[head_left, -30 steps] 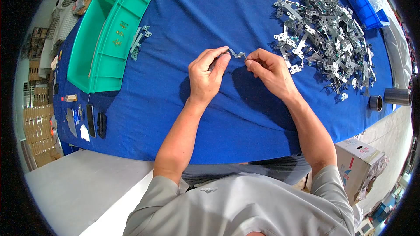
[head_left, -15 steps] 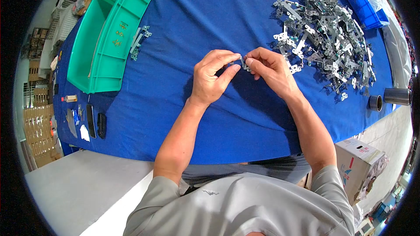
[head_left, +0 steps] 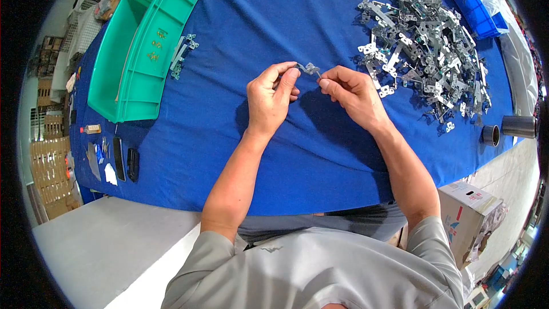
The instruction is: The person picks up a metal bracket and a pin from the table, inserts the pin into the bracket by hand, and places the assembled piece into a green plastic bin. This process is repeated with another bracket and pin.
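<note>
Between my two hands, above the blue cloth [head_left: 274, 177], is a small grey metal bracket [head_left: 310, 68]. My left hand [head_left: 269, 100] is closed, pinching the bracket's left end between thumb and forefinger. On the other side, my right hand [head_left: 354, 94] is closed too, its thumb and forefinger pinched on the thin right end of the bracket. A large heap of similar metal brackets [head_left: 429, 46] lies to the right of my right hand. A few more brackets [head_left: 182, 56] lie farther left, beside a green bin.
The green plastic bin [head_left: 146, 86] stands at the left. A blue crate [head_left: 477, 8] sits at the far right, with dark metal cylinders [head_left: 490, 135] near the right edge. Small items, including a black case [head_left: 132, 165], lie at the lower left. A carton [head_left: 472, 209] stands beside the table.
My left hand has turned and shifted slightly left, its thumb now upright against the forefinger. More of the bracket shows between the hands. My right hand has barely moved.
</note>
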The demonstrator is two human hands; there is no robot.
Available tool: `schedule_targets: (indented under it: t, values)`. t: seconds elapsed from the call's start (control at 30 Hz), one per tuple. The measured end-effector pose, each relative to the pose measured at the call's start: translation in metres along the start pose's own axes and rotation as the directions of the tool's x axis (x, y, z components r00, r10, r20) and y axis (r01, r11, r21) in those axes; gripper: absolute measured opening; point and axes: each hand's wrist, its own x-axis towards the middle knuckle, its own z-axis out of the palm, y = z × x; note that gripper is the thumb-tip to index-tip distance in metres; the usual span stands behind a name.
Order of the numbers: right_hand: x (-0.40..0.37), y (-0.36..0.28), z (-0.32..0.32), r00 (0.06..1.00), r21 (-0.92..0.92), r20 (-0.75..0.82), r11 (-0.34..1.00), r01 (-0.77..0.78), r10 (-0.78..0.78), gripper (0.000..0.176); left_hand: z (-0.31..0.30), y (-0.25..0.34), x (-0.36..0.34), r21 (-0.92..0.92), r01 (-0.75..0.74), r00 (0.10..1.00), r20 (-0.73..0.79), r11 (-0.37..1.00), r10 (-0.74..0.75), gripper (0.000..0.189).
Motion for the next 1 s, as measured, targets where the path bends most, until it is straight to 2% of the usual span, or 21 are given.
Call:
schedule_targets:
  t: [0.17,0.27,0.37,0.47,0.57,0.67,0.87,0.97,1.0]
  values:
    - [0.000,-0.002,0.000,1.000,-0.052,-0.014,0.998,-0.023,0.022,0.021,-0.004,-0.001,-0.001,0.048,-0.015,0.998,0.056,0.999,0.013,0.026]
    - [0.002,0.007,-0.001,1.000,-0.086,-0.013,0.996,0.003,-0.004,0.020,-0.007,0.003,-0.001,0.129,-0.077,0.995,0.075,0.989,0.068,0.023]
    - [0.002,0.008,0.000,0.999,-0.092,-0.026,0.995,0.045,-0.047,0.019,-0.007,0.008,0.001,0.182,-0.344,0.938,0.103,0.921,0.330,0.021]
    - [0.001,0.003,0.000,0.999,-0.045,-0.028,0.998,-0.045,0.044,0.020,-0.005,0.011,0.000,0.152,-0.349,0.936,0.108,0.925,0.336,0.021]
    - [0.002,0.003,0.000,0.999,0.041,-0.031,0.999,-0.007,0.008,0.022,-0.006,0.003,0.003,0.231,-0.453,0.891,0.151,0.861,0.428,0.022]
    - [0.004,0.001,-0.004,0.999,0.166,0.024,0.985,-0.042,0.039,0.025,-0.005,0.003,0.001,0.206,-0.395,0.917,0.146,0.895,0.371,0.023]
    - [0.004,0.006,-0.006,0.996,0.086,0.067,0.994,-0.069,0.063,0.023,-0.003,0.005,0.002,0.219,-0.459,0.883,0.214,0.861,0.417,0.023]
    - [0.002,-0.003,-0.005,0.995,0.086,0.011,0.991,-0.102,0.101,0.022,-0.003,0.005,0.004,0.220,-0.498,0.860,0.251,0.839,0.445,0.023]
    - [0.003,-0.001,-0.004,0.997,0.158,-0.026,0.985,-0.074,0.079,0.021,-0.003,0.006,0.003,0.222,-0.489,0.865,0.248,0.844,0.437,0.022]
